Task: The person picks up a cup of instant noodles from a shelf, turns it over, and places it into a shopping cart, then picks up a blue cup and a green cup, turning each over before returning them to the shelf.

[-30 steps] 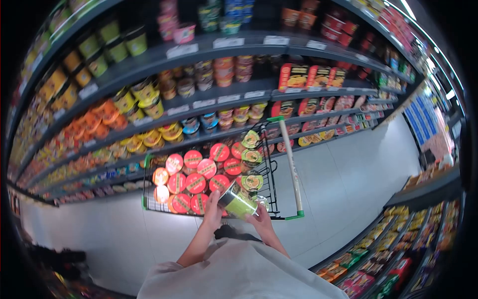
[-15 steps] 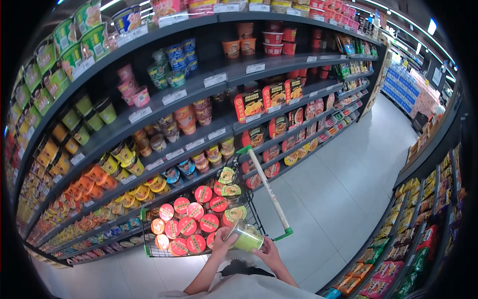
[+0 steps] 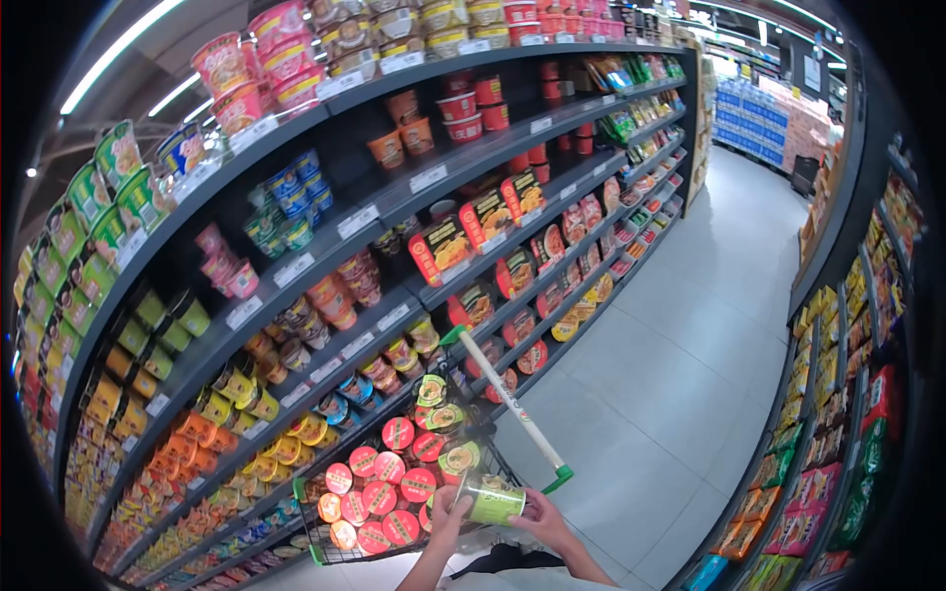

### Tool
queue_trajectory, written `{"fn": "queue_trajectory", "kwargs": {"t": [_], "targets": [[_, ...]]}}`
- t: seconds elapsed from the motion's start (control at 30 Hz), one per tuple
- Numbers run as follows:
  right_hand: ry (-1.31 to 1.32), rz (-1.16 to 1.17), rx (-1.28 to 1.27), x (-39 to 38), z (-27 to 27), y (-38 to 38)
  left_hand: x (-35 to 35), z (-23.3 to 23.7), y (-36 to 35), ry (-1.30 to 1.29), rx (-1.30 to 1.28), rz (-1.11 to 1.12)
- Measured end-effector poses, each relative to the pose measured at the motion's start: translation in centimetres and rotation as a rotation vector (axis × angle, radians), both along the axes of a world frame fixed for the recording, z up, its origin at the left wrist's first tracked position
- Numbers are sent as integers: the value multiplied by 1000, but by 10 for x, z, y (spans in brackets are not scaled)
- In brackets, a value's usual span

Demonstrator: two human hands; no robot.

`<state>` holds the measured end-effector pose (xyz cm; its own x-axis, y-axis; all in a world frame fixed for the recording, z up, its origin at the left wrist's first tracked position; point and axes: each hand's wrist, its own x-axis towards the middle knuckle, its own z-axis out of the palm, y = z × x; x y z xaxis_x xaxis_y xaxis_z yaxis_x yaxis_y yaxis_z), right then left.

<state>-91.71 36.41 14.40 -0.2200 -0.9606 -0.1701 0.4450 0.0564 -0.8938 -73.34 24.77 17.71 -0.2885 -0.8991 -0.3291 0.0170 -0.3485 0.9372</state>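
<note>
A green instant noodle cup (image 3: 496, 500) lies on its side between my two hands, above the near edge of the shopping cart. My left hand (image 3: 448, 514) grips its left end, and my right hand (image 3: 544, 519) has its fingers around the right end. Below and left, the wire cart holds several cups with red lids (image 3: 378, 498) packed side by side. Several cups with green and yellow lids (image 3: 459, 457) sit along the cart's handle side. The cart's white handle (image 3: 512, 406) with green ends slants just beyond my hands.
A long dark shelf unit (image 3: 345, 110) full of noodle cups and bowls runs along the left, close to the cart. Racks of packaged snacks (image 3: 778, 517) line the right. The pale tiled aisle floor (image 3: 680, 345) stretches ahead toward stacked blue packs (image 3: 751, 120).
My view has turned right, so the shelves shift left and more of the aisle shows. Both hands still hold the cup, which now lies more level, its printed side showing.
</note>
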Motion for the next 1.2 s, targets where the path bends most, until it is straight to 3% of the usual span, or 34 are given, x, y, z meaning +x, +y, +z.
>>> {"fn": "queue_trajectory", "kwargs": {"t": [0.37, 0.5, 0.63, 0.73, 0.9, 1.0, 1.2], "targets": [[8, 51, 23, -2, 36, -3, 4, 17, 7, 119, 63, 66], [23, 62, 49, 6, 20, -10, 9, 28, 6, 85, 107, 80], [-103, 43, 16, 20, 31, -18, 26, 14, -7, 101, -39, 45], [-154, 25, 51, 40, 25, -21, 38, 22, -11, 147, 0, 15], [-194, -106, 79, 84, -5, -19, 89, -29, -24, 100, 81, 15], [-153, -135, 130, 100, 1, -9, 85, -6, -17, 124, 220, -84], [-119, -63, 191, 88, 17, 0, 92, -11, -15, 147, 180, -93]]}}
